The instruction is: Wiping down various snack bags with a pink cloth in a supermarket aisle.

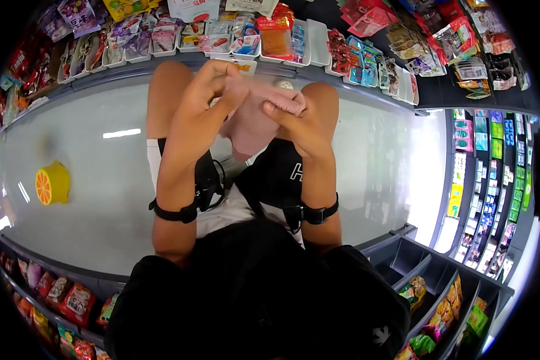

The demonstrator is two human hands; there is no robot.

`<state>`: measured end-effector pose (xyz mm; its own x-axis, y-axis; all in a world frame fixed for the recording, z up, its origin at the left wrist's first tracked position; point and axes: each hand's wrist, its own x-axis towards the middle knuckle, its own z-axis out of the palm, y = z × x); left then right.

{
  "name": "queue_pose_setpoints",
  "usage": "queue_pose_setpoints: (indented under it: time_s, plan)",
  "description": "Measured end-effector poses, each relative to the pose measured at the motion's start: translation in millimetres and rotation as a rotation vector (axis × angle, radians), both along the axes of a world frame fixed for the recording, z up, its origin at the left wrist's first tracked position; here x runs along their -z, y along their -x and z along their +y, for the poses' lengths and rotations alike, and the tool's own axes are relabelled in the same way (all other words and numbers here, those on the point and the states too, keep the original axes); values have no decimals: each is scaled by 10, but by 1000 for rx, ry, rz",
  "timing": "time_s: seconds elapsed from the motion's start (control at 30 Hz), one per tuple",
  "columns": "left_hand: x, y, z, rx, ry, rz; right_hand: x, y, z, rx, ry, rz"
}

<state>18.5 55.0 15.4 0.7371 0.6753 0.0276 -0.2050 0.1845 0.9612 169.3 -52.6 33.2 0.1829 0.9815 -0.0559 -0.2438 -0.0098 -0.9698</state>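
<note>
A pink cloth [252,126] hangs between my two hands, above my bent knees, with its upper edge bunched or folded. My left hand [207,112] pinches its upper left part between thumb and fingers. My right hand [306,121] grips the folded right end, the thumb lying on top of the cloth. Black straps with small devices circle both forearms. Part of the cloth's upper edge is blurred.
Ahead, a low shelf [130,72] holds white bins of packaged snacks. A yellow stool with an orange-slice pattern [54,182] stands on the grey floor to the left. Snack racks [425,265] stand behind on both sides; lit shelves [486,180] lie at the right.
</note>
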Motion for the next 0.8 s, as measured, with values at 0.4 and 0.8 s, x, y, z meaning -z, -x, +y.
queue_pose_setpoints:
  time_s: [0.4, 0.8]
  plan:
    - [858, -479, 32, -315, 497, -268, -135, -202, -106, 372, -110, 86]
    - [693, -548, -359, -85, -279, -29, -289, -371, 8, 601, -91, 345]
